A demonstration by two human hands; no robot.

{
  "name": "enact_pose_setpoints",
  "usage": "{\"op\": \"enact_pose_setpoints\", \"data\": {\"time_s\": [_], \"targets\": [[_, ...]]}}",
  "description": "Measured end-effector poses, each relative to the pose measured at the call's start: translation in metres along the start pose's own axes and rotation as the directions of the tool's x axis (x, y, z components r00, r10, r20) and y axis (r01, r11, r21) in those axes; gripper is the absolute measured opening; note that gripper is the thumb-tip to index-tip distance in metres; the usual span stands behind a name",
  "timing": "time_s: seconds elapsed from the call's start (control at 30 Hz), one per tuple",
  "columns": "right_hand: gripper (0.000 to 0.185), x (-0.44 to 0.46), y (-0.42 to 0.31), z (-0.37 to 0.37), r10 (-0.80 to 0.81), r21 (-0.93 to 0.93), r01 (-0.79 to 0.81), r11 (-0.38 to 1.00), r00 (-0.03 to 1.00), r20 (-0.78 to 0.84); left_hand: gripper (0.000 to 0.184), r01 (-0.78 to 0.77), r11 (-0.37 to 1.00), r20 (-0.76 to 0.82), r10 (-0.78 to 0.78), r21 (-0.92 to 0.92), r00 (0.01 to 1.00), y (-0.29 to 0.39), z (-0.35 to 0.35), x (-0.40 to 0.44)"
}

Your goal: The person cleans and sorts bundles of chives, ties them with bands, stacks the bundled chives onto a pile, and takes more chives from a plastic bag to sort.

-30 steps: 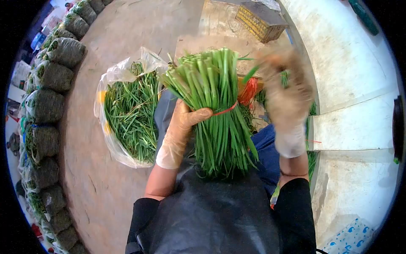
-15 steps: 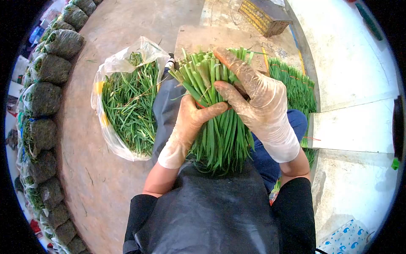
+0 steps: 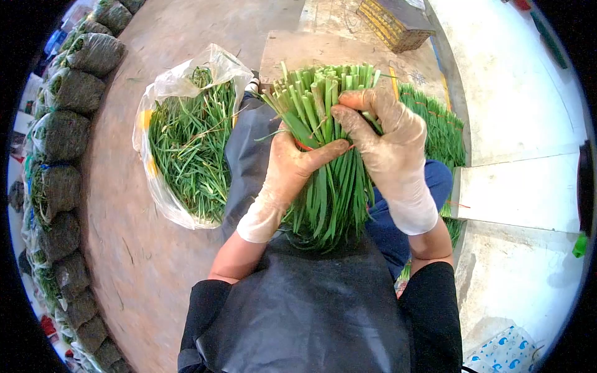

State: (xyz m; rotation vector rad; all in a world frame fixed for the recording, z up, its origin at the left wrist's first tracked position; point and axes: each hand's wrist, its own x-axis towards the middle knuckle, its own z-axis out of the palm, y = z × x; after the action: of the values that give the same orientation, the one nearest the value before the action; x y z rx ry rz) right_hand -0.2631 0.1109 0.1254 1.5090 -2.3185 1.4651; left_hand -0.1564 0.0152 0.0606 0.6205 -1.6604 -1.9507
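Note:
A thick bunch of garlic chives (image 3: 333, 180) stands upright over my apron, its cut pale stem ends up and its green leaves hanging down. A red band shows partly around it. My left hand (image 3: 295, 161), in a thin soiled glove, is wrapped round the bunch from the left, thumb across the front at the band. At the upper right of the stems, my gloved right hand (image 3: 388, 133) has thumb and forefinger drawn together on chive stems at the bunch's edge. The other right fingers are partly hidden behind the forefinger.
On the floor to the left stands a clear plastic bag (image 3: 144, 124) full of loose green leaves. More banded chive bunches (image 3: 435, 124) lie to the right. Wrapped dark bundles (image 3: 65, 137) line the far left; a yellow-and-dark box (image 3: 398, 28) is ahead. A pale ledge (image 3: 522, 193) runs along the right.
My right hand's fingers have gone from spread over the stem tops to curled in at the bunch's right edge. My left hand keeps its hold; the bunch shifts slightly.

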Motion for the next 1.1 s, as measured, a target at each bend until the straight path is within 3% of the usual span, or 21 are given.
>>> {"op": "enact_pose_setpoints", "data": {"time_s": [0.07, 0.1, 0.13, 0.2, 0.23, 0.27, 0.3, 0.33, 0.37, 0.43, 0.47, 0.53, 0.6, 0.67, 0.73, 0.83, 0.9, 0.97, 1.03, 1.07, 1.1], "targets": [[0.015, 0.012, 0.001, -0.014, 0.054, 0.144, -0.067, 0.987, 0.994, 0.094, 0.064, -0.021, 1.0, -0.002, 0.021, -0.007, 1.0, -0.005, -0.001, 0.0], [0.016, 0.017, -0.007, -0.025, 0.21, 0.18, -0.22, 0.959, 0.975, 0.072, 0.064, -0.018, 1.0, -0.001, 0.018, -0.007, 1.0, -0.007, -0.003, 0.001], [0.016, 0.015, -0.006, -0.029, 0.331, 0.638, -0.264, 0.723, 0.944, 0.015, 0.066, -0.026, 0.999, 0.009, 0.026, 0.02, 1.0, -0.009, -0.005, 0.002], [0.015, 0.014, -0.007, -0.055, 0.164, 0.607, -0.104, 0.788, 0.985, -0.044, 0.067, -0.037, 0.998, 0.009, 0.037, 0.044, 0.999, -0.01, -0.005, 0.003], [0.011, 0.002, -0.012, -0.043, -0.013, 0.535, 0.088, 0.84, 0.99, -0.141, 0.068, -0.009, 0.998, -0.032, 0.011, 0.065, 0.999, -0.01, -0.003, 0.003], [0.011, 0.004, -0.004, -0.035, -0.296, 0.314, 0.267, 0.911, 0.954, 0.049, 0.069, 0.018, 0.996, -0.07, -0.012, 0.086, 0.997, -0.01, -0.002, 0.004], [0.012, 0.006, -0.003, -0.025, -0.427, 0.06, 0.423, 0.904, 0.895, 0.132, 0.07, -0.018, 0.99, -0.071, 0.028, 0.14, 0.997, -0.009, -0.003, 0.005], [0.013, 0.008, -0.002, -0.019, -0.515, -0.186, 0.563, 0.806, 0.82, 0.249, 0.07, -0.018, 0.99, -0.067, 0.027, 0.137, 0.997, -0.009, -0.003, 0.005], [0.013, 0.008, 0.004, -0.018, -0.511, -0.192, 0.559, 0.806, 0.822, 0.25, 0.07, -0.017, 0.99, -0.075, 0.028, 0.14, 0.997, -0.01, -0.002, 0.005], [0.017, 0.009, 0.016, -0.016, -0.505, -0.514, 0.566, 0.645, 0.82, 0.269, 0.07, -0.017, 0.99, -0.081, 0.029, 0.141, 0.996, -0.014, 0.0, 0.005], [0.016, 0.015, 0.025, -0.018, -0.551, -0.538, 0.526, 0.658, 0.824, 0.133, 0.07, -0.028, 0.995, -0.069, 0.035, 0.098, 0.997, -0.02, 0.0, 0.006], [0.014, 0.034, 0.028, -0.03, -0.457, -0.346, 0.357, 0.868, 0.846, -0.275, 0.07, -0.033, 0.998, -0.059, 0.037, 0.058, 0.998, -0.021, 0.0, 0.004], [0.013, 0.044, 0.026, -0.057, -0.239, -0.196, 0.194, 0.961, 0.939, -0.245, 0.071, -0.049, 0.995, -0.076, 0.056, 0.085, 0.996, -0.015, -0.001, 0.001], [0.029, 0.027, 0.033, -0.049, -0.254, -0.42, 0.208, 0.883, 0.966, -0.056, 0.071, -0.033, 0.996, -0.078, 0.039, 0.084, 0.996, -0.009, -0.001, 0.0], [0.032, 0.009, 0.005, -0.037, -0.383, -0.639, 0.387, 0.665, 0.911, 0.153, 0.07, -0.018, 0.997, -0.069, 0.024, 0.079, 0.997, -0.002, 0.001, 0.002], [0.036, -0.011, -0.003, -0.009, -0.484, -0.6, 0.411, 0.686, 0.874, 0.044, 0.07, -0.078, 0.983, -0.119, 0.098, 0.165, 0.988, 0.002, 0.008, 0.001], [0.03, -0.013, 0.003, 0.002, -0.515, -0.608, 0.403, 0.684, 0.857, -0.011, 0.072, -0.143, 0.921, -0.176, 0.219, 0.363, 0.96, -0.005, 0.013, 0.002], [0.027, -0.005, 0.009, -0.002, -0.553, -0.609, 0.424, 0.671, 0.833, -0.03, 0.075, -0.173, 0.927, -0.185, 0.244, 0.332, 0.952, -0.008, 0.016, 0.002], [0.019, 0.008, 0.014, -0.017, -0.514, -0.55, 0.306, 0.777, 0.814, -0.272, 0.084, -0.224, 0.926, -0.234, 0.3, 0.303, 0.925, -0.012, 0.018, -0.001], [0.012, 0.015, 0.019, -0.027, -0.34, -0.444, 0.122, 0.888, 0.825, -0.452, 0.088, -0.228, 0.925, -0.248, 0.308, 0.305, 0.918, -0.019, 0.019, -0.002], [0.008, 0.024, 0.014, -0.043, -0.313, -0.478, 0.055, 0.877, 0.82, -0.48, 0.09, -0.292, 0.887, -0.253, 0.393, 0.358, 0.884, -0.026, 0.018, -0.003]]}}
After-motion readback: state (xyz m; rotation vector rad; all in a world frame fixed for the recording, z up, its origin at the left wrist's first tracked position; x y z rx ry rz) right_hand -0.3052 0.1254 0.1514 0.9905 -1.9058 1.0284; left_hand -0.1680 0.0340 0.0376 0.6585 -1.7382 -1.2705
